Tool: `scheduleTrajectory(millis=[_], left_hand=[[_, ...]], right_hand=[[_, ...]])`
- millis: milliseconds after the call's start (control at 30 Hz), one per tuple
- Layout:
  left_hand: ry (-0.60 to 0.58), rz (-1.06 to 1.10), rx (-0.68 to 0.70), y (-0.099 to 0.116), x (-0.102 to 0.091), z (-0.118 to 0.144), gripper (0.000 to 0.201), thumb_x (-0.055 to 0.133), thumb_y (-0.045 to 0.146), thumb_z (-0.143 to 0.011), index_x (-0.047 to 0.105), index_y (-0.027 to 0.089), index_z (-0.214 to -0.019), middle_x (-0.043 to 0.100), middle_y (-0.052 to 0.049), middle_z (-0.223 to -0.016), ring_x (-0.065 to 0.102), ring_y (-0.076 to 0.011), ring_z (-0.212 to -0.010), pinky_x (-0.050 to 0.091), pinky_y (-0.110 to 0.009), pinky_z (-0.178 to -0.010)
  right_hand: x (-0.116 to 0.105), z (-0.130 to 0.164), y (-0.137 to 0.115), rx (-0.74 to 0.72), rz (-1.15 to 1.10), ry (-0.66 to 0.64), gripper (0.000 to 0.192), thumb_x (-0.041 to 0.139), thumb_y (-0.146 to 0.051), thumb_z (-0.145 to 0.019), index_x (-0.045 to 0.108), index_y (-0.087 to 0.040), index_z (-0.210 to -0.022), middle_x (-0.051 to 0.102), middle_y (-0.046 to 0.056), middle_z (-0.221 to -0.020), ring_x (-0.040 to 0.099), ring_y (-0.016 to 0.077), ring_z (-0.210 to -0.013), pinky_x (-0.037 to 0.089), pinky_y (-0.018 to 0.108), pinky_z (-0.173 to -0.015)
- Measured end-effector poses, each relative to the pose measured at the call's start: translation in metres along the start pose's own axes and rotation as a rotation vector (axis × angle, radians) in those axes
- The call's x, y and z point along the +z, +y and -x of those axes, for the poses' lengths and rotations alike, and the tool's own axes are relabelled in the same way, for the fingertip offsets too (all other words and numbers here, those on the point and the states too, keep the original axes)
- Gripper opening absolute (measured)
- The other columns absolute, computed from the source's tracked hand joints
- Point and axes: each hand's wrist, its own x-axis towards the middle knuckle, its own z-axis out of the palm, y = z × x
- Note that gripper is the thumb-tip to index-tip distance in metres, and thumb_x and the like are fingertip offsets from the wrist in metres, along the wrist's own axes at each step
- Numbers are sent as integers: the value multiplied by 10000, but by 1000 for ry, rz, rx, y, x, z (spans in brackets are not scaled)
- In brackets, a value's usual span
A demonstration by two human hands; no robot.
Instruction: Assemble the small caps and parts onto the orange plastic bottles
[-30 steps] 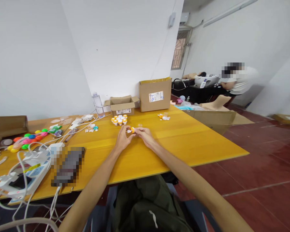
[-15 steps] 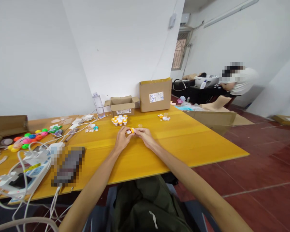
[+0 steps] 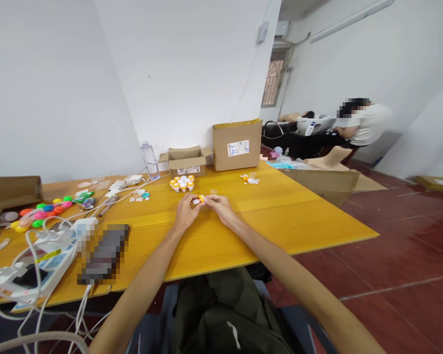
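Observation:
Both of my hands meet over the middle of the yellow table (image 3: 280, 216). My left hand (image 3: 185, 214) and my right hand (image 3: 219, 207) pinch one small orange-and-white part (image 3: 198, 199) between their fingertips. Just beyond the hands stands a cluster of several similar orange-and-white pieces (image 3: 182, 182). A few more such pieces (image 3: 250, 178) lie farther right on the table. What exactly the small part is I cannot make out.
Two cardboard boxes (image 3: 186, 161) (image 3: 237, 144) and a clear bottle (image 3: 149, 160) stand at the table's far edge. Coloured round pieces (image 3: 40, 212), white cables and a power strip (image 3: 40, 255) crowd the left. Another person (image 3: 360, 123) works at the back right.
Almost nothing has changed: my hands stay together on the small part, with only slight finger movement. The person at the back right has shifted a little.

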Motion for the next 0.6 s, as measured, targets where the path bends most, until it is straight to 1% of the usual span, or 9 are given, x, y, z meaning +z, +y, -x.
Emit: scheduleTrajectory(millis=[200,333,433,600], left_hand=[[3,-16,-10,1,0,0,109,726,284,-800,653,205,-815,665,-13,-796,620,-165,-740,501,-280,-692],[-7,-21,0,1,-1,0,102,721,263,-800,646,199,-825,660,-16,-807,620,-167,-754,499,-279,-700],[-13,-30,26,1,-1,0,92,713,230,-798,643,202,-851,657,-16,-829,622,-173,-783,498,-279,-712],[-32,-42,86,-2,-1,1,141,697,184,-790,639,215,-915,646,-19,-875,618,-183,-815,500,-282,-720]], right_hand=[[0,-1,0,12,-24,7,344,895,-473,-482,756,-223,-672,723,10,-659,657,185,-733,509,353,-851],[-3,-2,3,31,-34,18,347,899,-449,-485,760,-210,-694,746,22,-729,661,181,-740,513,340,-822],[-4,-3,6,46,-40,11,348,895,-444,-500,761,-200,-710,756,36,-777,673,189,-764,521,349,-829],[-5,-3,5,54,-51,-18,346,898,-451,-501,758,-200,-694,755,39,-782,682,201,-790,539,369,-851]])
